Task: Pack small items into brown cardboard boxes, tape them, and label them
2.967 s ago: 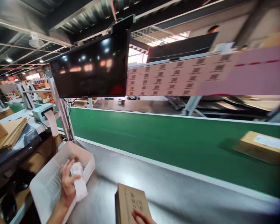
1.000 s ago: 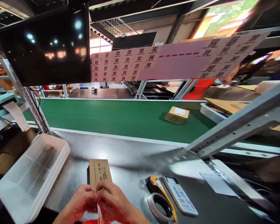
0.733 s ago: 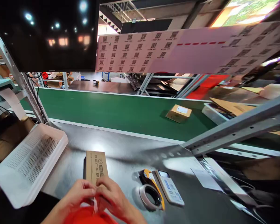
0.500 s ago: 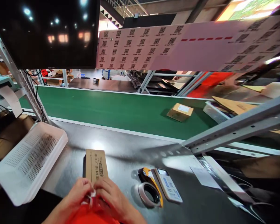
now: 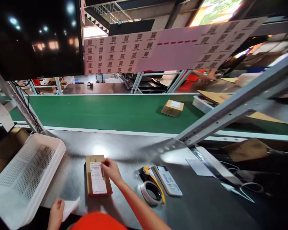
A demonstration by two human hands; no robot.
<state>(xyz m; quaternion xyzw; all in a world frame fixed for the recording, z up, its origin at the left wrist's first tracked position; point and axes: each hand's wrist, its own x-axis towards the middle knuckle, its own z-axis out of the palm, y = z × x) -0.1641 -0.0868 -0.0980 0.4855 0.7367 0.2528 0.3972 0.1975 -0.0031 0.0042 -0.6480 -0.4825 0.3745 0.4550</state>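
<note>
A small brown cardboard box [image 5: 108, 188] lies flat on the metal bench in front of me. On its top is a white printed shipping label [image 5: 98, 182], running lengthwise. The fingers of my right hand [image 5: 112, 171] are pinched at the label's upper right edge, over the box. Lower left, near the bench's front edge, my left hand [image 5: 57, 212] is closed on a piece of white paper [image 5: 70, 207] that looks like label backing. To the right are a tape dispenser [image 5: 153, 188] with a roll of tape and a white handheld device [image 5: 168, 180] with a small screen.
A white perforated plastic basket [image 5: 31, 172] stands at the left. Behind the bench runs a green conveyor belt [image 5: 98, 110] carrying a labelled carton [image 5: 172, 108]. A slanted metal post [image 5: 206, 124] rises at the right. A dark monitor [image 5: 36, 38] hangs upper left.
My hands, together before at the box's near end, are now apart. The label now lies on the box; my left hand has moved left with the white paper. The view has shifted right.
</note>
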